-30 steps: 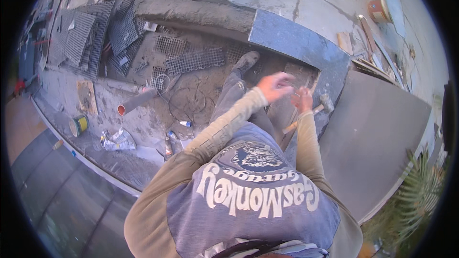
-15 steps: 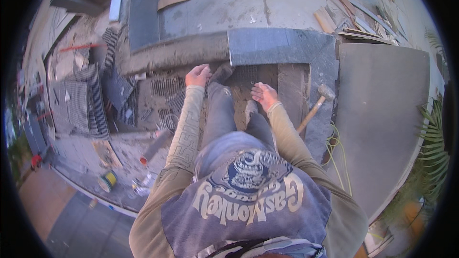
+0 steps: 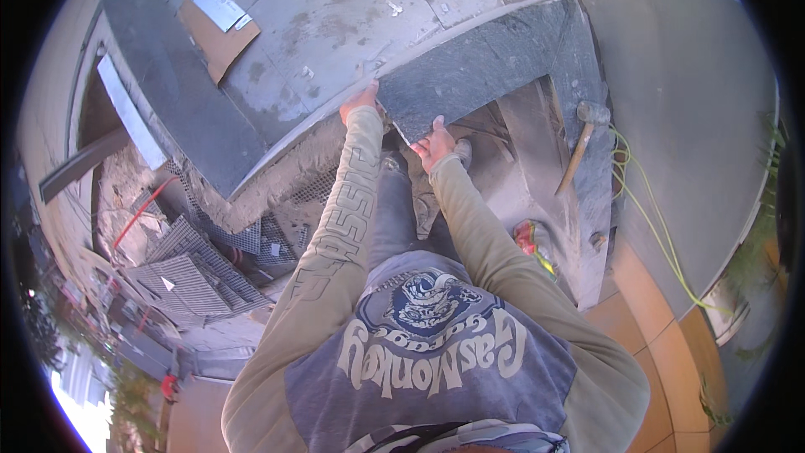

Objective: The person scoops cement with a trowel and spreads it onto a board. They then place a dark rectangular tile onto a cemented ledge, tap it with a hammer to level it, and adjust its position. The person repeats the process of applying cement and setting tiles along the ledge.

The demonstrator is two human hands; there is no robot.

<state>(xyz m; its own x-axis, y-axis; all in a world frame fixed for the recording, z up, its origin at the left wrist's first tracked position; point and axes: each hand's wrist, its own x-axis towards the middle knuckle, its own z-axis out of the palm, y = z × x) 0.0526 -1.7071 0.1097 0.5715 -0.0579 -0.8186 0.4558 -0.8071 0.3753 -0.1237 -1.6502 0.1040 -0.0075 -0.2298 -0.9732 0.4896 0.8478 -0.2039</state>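
A dark grey stone slab (image 3: 470, 59) lies along the raised concrete edge in front of me. My left hand (image 3: 360, 99) grips its far left corner. My right hand (image 3: 433, 144) holds the near left corner, fingers bent at the edge. A mallet (image 3: 579, 147) with a grey head and wooden handle rests on the stone border (image 3: 587, 210) to my right. My legs and shoes stand in the rough trench below the slab, partly hidden by my arms.
Left are stacked tiles (image 3: 189, 277), mesh pieces, a red rod (image 3: 142, 214), metal strips (image 3: 134, 113) and cardboard (image 3: 222, 46). A large grey panel (image 3: 688, 117) and yellow hose (image 3: 650, 201) lie right. A small person in red (image 3: 169, 386) is far off at lower left.
Both hands have risen forward from mid-air onto the slab's left end and now grip it. My view has swung, shifting the surroundings in the picture.
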